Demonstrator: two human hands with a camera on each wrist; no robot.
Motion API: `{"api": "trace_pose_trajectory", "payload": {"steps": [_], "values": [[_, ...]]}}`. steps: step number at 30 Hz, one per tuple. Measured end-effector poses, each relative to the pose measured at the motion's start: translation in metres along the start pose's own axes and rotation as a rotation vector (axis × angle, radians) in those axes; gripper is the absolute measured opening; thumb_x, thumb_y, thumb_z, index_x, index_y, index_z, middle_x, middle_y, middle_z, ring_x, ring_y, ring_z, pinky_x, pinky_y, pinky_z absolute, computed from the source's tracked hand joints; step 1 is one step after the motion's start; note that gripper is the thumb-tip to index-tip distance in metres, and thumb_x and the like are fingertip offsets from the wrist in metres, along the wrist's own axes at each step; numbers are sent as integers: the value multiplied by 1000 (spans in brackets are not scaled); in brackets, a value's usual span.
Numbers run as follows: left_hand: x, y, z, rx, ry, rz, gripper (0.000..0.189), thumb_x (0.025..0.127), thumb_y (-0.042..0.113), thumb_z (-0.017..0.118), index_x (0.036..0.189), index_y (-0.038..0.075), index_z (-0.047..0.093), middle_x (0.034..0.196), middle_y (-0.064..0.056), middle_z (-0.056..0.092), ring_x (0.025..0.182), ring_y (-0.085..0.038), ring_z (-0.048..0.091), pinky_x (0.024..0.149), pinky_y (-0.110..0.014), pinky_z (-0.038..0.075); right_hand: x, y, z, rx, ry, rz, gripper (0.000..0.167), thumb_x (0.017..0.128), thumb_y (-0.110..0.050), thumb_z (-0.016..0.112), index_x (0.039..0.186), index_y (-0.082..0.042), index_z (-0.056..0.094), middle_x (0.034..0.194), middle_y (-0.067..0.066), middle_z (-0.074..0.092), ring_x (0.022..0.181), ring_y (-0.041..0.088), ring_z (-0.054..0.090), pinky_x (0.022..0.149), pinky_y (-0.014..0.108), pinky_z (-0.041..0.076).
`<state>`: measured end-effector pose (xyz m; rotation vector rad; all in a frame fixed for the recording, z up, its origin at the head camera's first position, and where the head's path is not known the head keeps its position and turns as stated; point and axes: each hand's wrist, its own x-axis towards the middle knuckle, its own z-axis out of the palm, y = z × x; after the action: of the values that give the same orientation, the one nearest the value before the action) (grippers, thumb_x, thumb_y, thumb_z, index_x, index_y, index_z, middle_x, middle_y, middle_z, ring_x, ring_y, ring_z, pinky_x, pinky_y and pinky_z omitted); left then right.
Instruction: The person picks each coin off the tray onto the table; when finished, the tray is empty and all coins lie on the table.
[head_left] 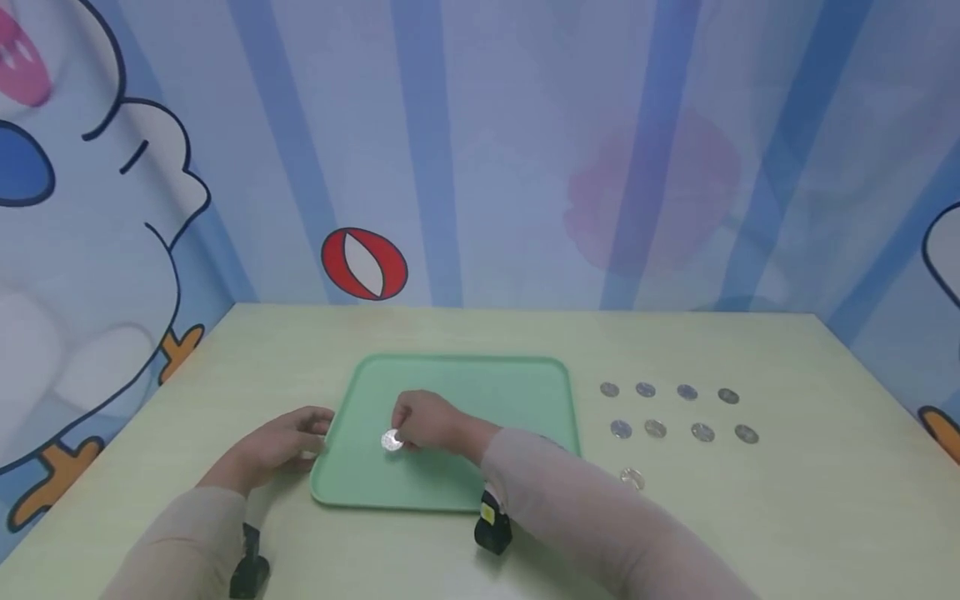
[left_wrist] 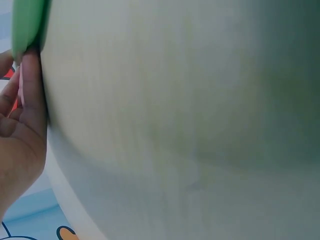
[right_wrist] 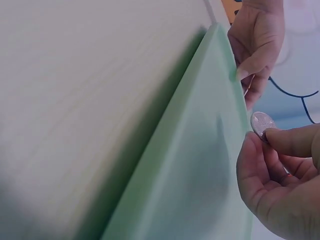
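Observation:
A silver coin [head_left: 392, 440] is pinched between the thumb and fingers of my right hand [head_left: 431, 419], over the left part of the green tray [head_left: 510, 392]. The right wrist view shows this coin [right_wrist: 262, 124] tilted, its face turned to the camera. My left hand [head_left: 281, 446] is at the tray's left edge, fingers loosely extended against the rim. In the left wrist view, a straight finger of the left hand [left_wrist: 27, 105] reaches the tray's rim [left_wrist: 27, 25].
Right of the tray, several silver coins [head_left: 656, 428] lie flat in rows on the pale table [head_left: 825, 500]. The nearest coin [head_left: 632, 477] is partly covered by my right sleeve [head_left: 585, 517]. A blue striped backdrop [head_left: 495, 167] with cartoon figures stands behind the table.

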<state>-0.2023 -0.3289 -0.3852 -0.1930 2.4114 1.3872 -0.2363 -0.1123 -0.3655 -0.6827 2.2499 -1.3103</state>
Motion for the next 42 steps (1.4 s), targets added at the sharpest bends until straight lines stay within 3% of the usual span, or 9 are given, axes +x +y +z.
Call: {"api": "trace_pose_trajectory", "payload": {"steps": [10, 21, 42], "values": [[6, 7, -3, 3, -7, 15, 53, 77, 2, 48, 127, -2, 32, 117, -16, 44, 102, -25, 46, 87, -43, 42, -23, 2, -25, 113, -13, -35, 4, 79, 5, 50, 83, 3, 50, 80, 9, 53, 69, 17, 55, 63, 26, 51], [6, 8, 0, 7, 0, -9, 54, 76, 3, 49, 127, -2, 32, 117, -17, 44, 103, -28, 45, 86, -43, 43, -60, 17, -52, 129, -33, -50, 6, 84, -3, 51, 86, 2, 48, 81, 10, 54, 76, 18, 56, 68, 27, 51], [1, 0, 2, 28, 15, -41, 54, 76, 4, 49, 127, -2, 32, 119, -20, 42, 106, -32, 42, 85, -44, 43, -128, 58, -103, 218, 89, 42, 6, 82, 0, 50, 85, 3, 47, 80, 11, 50, 73, 18, 54, 69, 32, 51]]}}
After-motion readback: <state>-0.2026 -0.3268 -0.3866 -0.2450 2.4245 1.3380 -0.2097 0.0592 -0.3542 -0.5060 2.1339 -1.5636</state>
